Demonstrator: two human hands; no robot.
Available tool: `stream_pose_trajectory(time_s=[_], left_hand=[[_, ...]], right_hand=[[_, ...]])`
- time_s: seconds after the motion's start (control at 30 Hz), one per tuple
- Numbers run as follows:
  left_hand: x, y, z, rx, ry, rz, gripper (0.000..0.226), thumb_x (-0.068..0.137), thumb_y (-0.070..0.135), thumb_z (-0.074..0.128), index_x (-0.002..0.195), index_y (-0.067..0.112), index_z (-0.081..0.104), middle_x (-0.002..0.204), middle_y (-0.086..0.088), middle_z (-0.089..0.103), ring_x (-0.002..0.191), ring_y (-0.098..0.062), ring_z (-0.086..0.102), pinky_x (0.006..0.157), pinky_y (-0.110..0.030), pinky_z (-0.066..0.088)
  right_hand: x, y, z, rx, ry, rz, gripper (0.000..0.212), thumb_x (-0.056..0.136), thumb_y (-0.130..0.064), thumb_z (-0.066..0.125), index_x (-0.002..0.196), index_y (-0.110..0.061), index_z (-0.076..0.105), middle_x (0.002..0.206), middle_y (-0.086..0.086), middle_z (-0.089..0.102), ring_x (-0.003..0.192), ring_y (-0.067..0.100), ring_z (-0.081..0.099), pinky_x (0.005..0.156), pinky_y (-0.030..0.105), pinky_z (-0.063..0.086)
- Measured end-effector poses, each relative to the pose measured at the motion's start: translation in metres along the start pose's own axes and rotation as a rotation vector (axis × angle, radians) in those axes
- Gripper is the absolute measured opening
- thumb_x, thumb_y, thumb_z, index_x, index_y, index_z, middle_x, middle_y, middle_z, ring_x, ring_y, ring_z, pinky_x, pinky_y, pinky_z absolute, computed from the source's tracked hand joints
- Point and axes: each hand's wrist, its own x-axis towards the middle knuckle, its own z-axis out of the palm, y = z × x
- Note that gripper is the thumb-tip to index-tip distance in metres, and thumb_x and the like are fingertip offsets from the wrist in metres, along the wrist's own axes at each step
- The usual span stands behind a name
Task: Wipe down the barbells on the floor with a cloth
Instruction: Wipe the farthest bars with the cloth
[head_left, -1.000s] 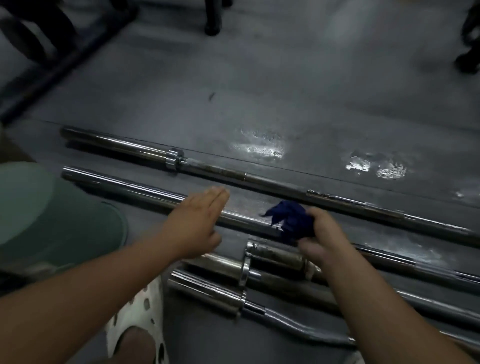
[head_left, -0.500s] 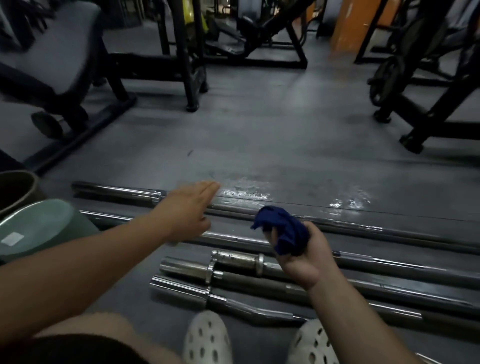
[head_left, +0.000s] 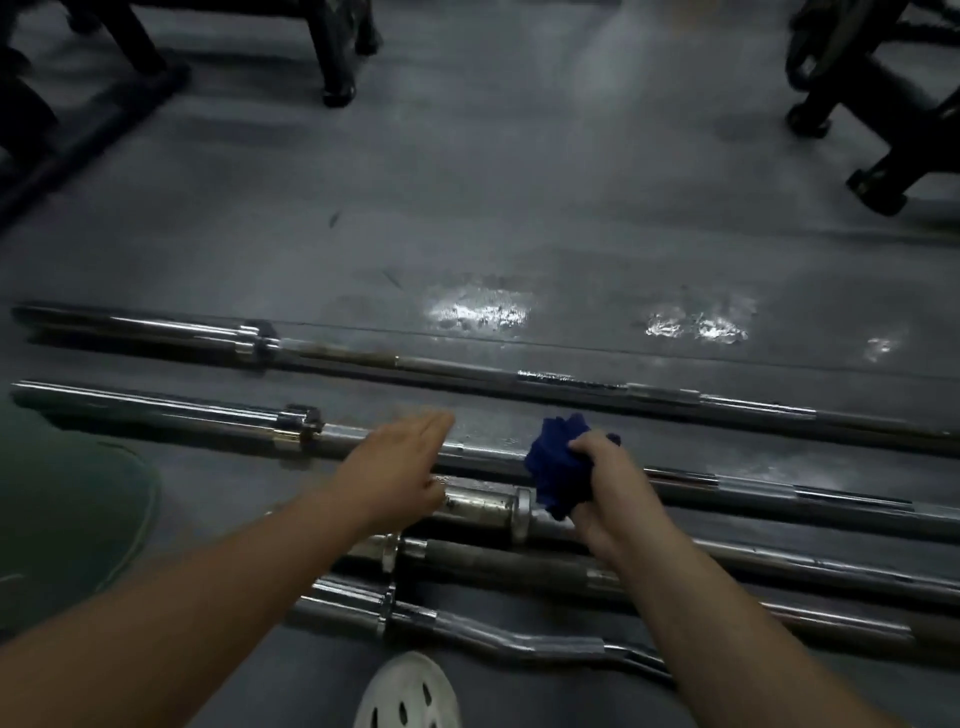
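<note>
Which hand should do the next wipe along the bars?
The right hand: it already grips the bunched dark blue cloth right over the chrome barbells. The left hand is flat and holds no cloth, so it might steady a bar.

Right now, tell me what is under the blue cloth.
The blue cloth, bunched in the right hand, sits over a chrome barbell and beside a shorter bar's collar. The stretch of bar directly beneath it is covered, so contact cannot be seen.
</note>
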Motion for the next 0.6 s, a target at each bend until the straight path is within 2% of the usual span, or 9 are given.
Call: stream_pose_trajectory(time_s=[0.07, 0.13, 0.17, 0.23, 0.3, 0.47, 0.6], left_hand=[[0.024, -0.014, 0.021, -0.036, -0.036, -0.028, 0.081, 0.093, 0.034, 0.056, 0.159, 0.016, 0.010, 0.165, -0.006, 0.018, 0.149, -0.022, 0.022, 0.122, -0.038, 0.020], [0.044, -0.028, 0.040, -0.058, -0.050, -0.059, 0.083, 0.090, 0.030, 0.058, 0.158, 0.015, 0.012, 0.163, -0.007, 0.021, 0.148, -0.023, 0.024, 0.121, -0.039, 0.022], [0.054, -0.032, 0.049, -0.072, -0.051, -0.079, 0.084, 0.088, 0.028, 0.060, 0.158, 0.015, 0.015, 0.162, -0.008, 0.024, 0.147, -0.024, 0.026, 0.120, -0.040, 0.024], [0.068, -0.036, 0.063, -0.122, -0.033, -0.120, 0.081, 0.083, 0.022, 0.061, 0.154, 0.013, 0.024, 0.155, -0.011, 0.036, 0.140, -0.027, 0.036, 0.116, -0.039, 0.031], [0.078, -0.032, 0.074, -0.168, -0.026, -0.147, 0.075, 0.082, 0.019, 0.059, 0.151, 0.011, 0.029, 0.147, -0.012, 0.045, 0.132, -0.028, 0.044, 0.111, -0.038, 0.035], [0.083, -0.020, 0.088, -0.122, -0.061, -0.121, 0.088, 0.077, 0.023, 0.061, 0.155, 0.012, 0.023, 0.146, -0.010, 0.049, 0.133, -0.028, 0.045, 0.113, -0.040, 0.030], [0.087, -0.006, 0.099, -0.048, -0.007, -0.046, 0.078, 0.069, 0.036, 0.045, 0.144, 0.012, 0.046, 0.142, -0.012, 0.054, 0.128, -0.032, 0.052, 0.109, -0.047, 0.036]], right_hand=[[0.035, 0.001, 0.015, -0.200, 0.011, -0.169, 0.026, 0.090, -0.006, 0.052, 0.103, -0.028, 0.056, 0.103, 0.011, 0.062, 0.087, 0.030, 0.061, 0.063, 0.037, 0.050], [0.073, 0.010, 0.034, -0.511, -0.058, -0.387, 0.030, 0.088, -0.007, 0.057, 0.101, -0.034, 0.056, 0.103, -0.001, 0.062, 0.093, 0.024, 0.060, 0.080, 0.039, 0.052], [0.091, 0.020, 0.044, -0.711, -0.111, -0.475, 0.031, 0.087, -0.012, 0.059, 0.109, -0.035, 0.057, 0.107, -0.005, 0.060, 0.099, 0.021, 0.058, 0.088, 0.038, 0.050], [0.125, 0.047, 0.058, -1.235, -0.239, -0.631, 0.040, 0.087, -0.027, 0.057, 0.126, -0.026, 0.055, 0.120, -0.002, 0.056, 0.110, 0.021, 0.054, 0.097, 0.037, 0.044], [0.146, 0.074, 0.064, -1.611, -0.347, -0.709, 0.040, 0.086, -0.034, 0.053, 0.124, -0.022, 0.056, 0.120, 0.002, 0.058, 0.112, 0.025, 0.055, 0.097, 0.039, 0.041], [0.160, 0.060, 0.028, -1.751, -0.278, -0.770, 0.039, 0.078, -0.032, 0.060, 0.117, -0.028, 0.057, 0.112, -0.001, 0.063, 0.103, 0.021, 0.059, 0.094, 0.038, 0.038], [0.160, 0.027, -0.061, -1.736, -0.171, -0.734, 0.050, 0.073, -0.035, 0.065, 0.122, -0.034, 0.057, 0.115, -0.009, 0.065, 0.102, 0.016, 0.061, 0.094, 0.034, 0.038]])
